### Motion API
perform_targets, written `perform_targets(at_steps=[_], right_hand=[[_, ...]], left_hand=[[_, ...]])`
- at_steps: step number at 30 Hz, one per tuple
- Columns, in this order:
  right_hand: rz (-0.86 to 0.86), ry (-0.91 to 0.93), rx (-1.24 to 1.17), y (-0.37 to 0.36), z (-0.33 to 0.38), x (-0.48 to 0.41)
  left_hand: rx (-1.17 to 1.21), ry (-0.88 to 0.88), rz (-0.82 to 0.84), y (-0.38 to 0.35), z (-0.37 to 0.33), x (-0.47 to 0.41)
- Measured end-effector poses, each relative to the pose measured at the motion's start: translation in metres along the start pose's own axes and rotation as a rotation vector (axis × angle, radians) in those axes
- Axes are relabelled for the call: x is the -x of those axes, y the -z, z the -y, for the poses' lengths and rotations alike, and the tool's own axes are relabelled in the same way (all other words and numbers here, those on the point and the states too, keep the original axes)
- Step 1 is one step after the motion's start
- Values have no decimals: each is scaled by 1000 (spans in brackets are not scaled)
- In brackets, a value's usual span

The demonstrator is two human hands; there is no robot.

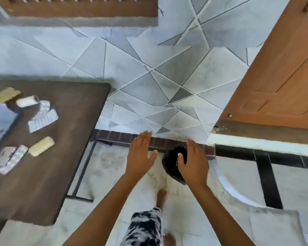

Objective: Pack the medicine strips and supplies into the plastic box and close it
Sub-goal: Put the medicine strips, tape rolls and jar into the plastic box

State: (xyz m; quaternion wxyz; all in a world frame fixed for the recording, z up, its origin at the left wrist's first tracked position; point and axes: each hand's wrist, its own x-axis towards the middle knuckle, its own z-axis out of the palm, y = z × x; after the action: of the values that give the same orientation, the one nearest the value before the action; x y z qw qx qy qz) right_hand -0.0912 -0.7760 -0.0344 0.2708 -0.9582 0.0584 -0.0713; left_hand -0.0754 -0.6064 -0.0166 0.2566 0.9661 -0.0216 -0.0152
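On the dark brown table (pixel 64 139) at the left lie silver medicine strips (pixel 43 119), more strips (pixel 12 159), a white roll (pixel 27 101) and a cream roll of bandage (pixel 41 146). The clear plastic box (pixel 0 125) shows at the left edge, partly cut off. My left hand (pixel 140 153) and my right hand (pixel 194 162) are held out over the floor to the right of the table, fingers apart and holding nothing. Both hands are well away from the supplies.
A black round object (pixel 172 164) lies on the floor between my hands, partly behind the right one. A tiled wall stands ahead and a wooden door (pixel 283 77) at the right. My leg and bare feet (pixel 161 196) show below. A beige packet (pixel 5 95) lies at the table's far left.
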Motion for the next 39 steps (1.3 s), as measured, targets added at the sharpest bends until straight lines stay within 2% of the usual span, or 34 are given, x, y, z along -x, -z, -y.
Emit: perform_targets(at_steps=[6,10,13,17,24,28,39], right_hand=[[15,298,-100,-2,92,34],[80,511,-197,-21,187,67],[89,537,-252,-32,223,76],[136,643,-221,-67,307,116],[122,687,-221,-126,422,185],[121,667,-197,-145,464,203],[177,533,-189,-224,549,186]], left_hand=[[-43,182,-244,84,40,72],[-95,336,-430,148,101,135],[-110,382,-466,169,126,152],[-108,448,-533,216,195,196],[-98,485,-554,285,311,255],[-87,452,-581,313,348,268],[-55,440,-517,354,459,221]])
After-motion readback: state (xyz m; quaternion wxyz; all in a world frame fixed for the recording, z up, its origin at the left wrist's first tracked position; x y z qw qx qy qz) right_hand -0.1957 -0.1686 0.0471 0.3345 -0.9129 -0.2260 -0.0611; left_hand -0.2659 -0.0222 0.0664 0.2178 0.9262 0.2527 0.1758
